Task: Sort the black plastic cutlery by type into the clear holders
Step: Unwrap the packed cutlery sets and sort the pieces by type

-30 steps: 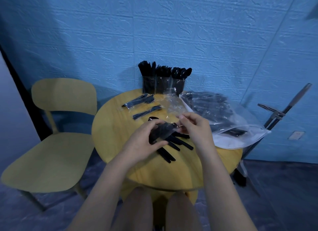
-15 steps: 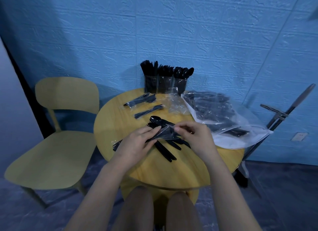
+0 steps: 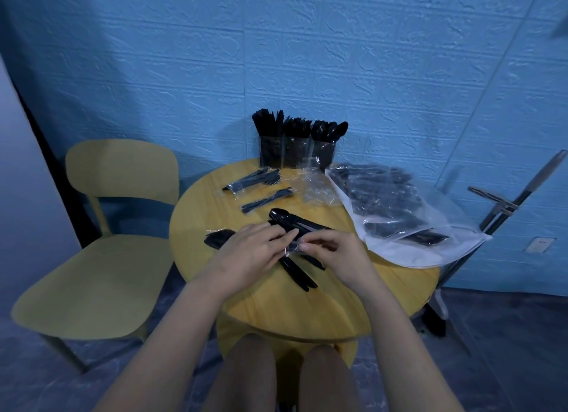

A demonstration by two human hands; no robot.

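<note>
Three clear holders (image 3: 296, 152) sit in a row at the back of the round counter (image 3: 276, 313), each packed with upright black cutlery (spoons in the rightmost one, can't really tell the other two apart). A big clear bag (image 3: 396, 215) on the right holds plenty more wrapped sets. Two wrapped sets (image 3: 255, 181) lie near the holders. Left hand (image 3: 252, 252) and right hand (image 3: 335, 252) each have a pinching grip on a cutlery packet (image 3: 295, 245) mid-counter, over loose black pieces (image 3: 299, 273).
</note>
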